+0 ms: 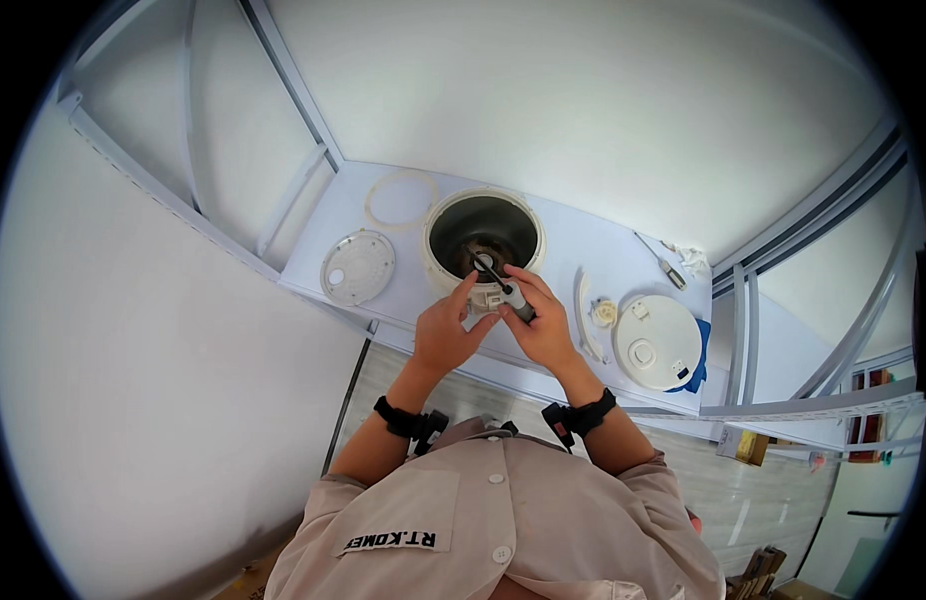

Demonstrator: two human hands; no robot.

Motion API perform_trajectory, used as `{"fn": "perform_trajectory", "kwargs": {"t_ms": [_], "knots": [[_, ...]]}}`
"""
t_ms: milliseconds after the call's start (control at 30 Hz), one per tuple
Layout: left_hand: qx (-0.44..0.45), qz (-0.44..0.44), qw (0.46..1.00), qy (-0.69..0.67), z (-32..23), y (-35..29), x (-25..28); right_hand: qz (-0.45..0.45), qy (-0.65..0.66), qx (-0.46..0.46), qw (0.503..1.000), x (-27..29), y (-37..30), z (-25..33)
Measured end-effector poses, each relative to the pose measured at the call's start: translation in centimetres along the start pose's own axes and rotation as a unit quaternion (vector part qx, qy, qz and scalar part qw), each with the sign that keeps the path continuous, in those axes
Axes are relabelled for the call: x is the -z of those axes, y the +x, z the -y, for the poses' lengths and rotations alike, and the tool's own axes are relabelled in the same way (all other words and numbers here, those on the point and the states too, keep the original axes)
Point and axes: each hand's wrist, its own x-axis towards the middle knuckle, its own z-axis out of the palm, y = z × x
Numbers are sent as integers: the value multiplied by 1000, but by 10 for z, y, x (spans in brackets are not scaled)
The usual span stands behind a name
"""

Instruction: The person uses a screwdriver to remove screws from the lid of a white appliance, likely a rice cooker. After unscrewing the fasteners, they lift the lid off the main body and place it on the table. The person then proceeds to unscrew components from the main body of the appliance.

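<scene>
A white rice cooker body (533, 262) stands upright on the table in front of me, without its lid. Inside, its dark bowl (473, 215) has a brownish bottom with a round part in the middle. My right hand (546, 325) is closed around the grey handle of a screwdriver (520, 302), whose dark shaft slants over the near rim toward the inside. My left hand (448, 332) is by the near side of the cooker, thumb and forefinger apart, fingertips at the rim beside the shaft. The screwdriver's tip is hard to make out against the dark bowl.
Left of the cooker lie a perforated round plate (358, 267) and a thin pale ring (370, 207). On the right are a curved white strip (585, 315), a cream coiled piece (604, 312), a round white lid (661, 325) on blue cloth (702, 358), and another screwdriver (672, 273).
</scene>
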Motion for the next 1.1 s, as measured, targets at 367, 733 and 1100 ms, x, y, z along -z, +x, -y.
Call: {"fn": "perform_trajectory", "kwargs": {"t_ms": [367,733,1100], "knots": [[305,85,719,-618,-11,-6,25,16,-57,-15,998,16,-18,10],[289,113,600,-737,40,-32,14,139,-57,-83,985,41,-52,30],[330,165,717,-591,12,-44,-3,148,-62,-147,976,58,-74,23]]}}
